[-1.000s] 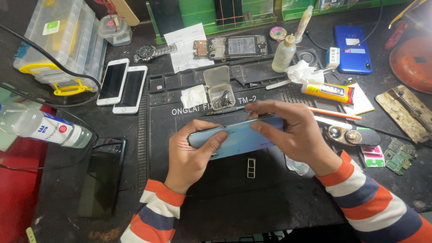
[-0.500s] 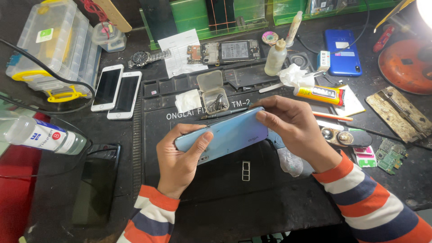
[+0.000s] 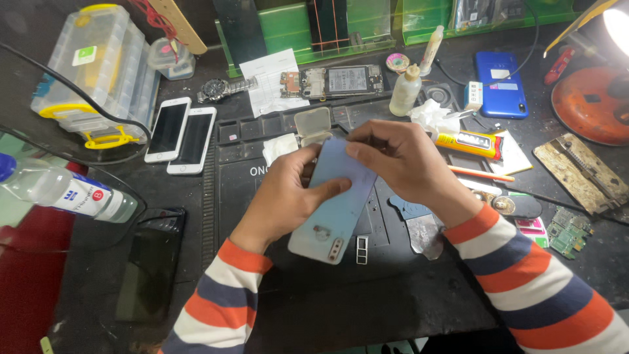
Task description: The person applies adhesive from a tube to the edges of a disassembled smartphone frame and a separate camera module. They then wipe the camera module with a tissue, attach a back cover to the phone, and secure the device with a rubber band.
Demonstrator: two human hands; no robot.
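Observation:
Both my hands hold a light blue phone (image 3: pixel 334 210) over the black work mat (image 3: pixel 275 282), back side up, its camera end pointing toward me. My left hand (image 3: pixel 285 196) grips its left edge with the thumb lying across the back. My right hand (image 3: pixel 400 160) pinches the far top end with fingers curled over it. A small metal SIM tray (image 3: pixel 362 250) lies on the mat just below the phone. An open small clear plastic box (image 3: pixel 313 124) sits just beyond my fingers.
Two white phones (image 3: pixel 180 136) lie at the left beside a clear storage box (image 3: pixel 98 72); a dark phone (image 3: pixel 152 262) and a plastic bottle (image 3: pixel 65 190) sit nearer. A blue phone (image 3: pixel 500 84), glue tube (image 3: pixel 468 143), opened phone board (image 3: pixel 334 81), small bottle (image 3: pixel 405 92), circuit boards (image 3: pixel 569 231) and orange lamp base (image 3: pixel 590 98) crowd the right.
The phone has swung from lying sideways between my hands to pointing lengthwise toward me. My right hand moved to its far end and my left hand shifted along its side.

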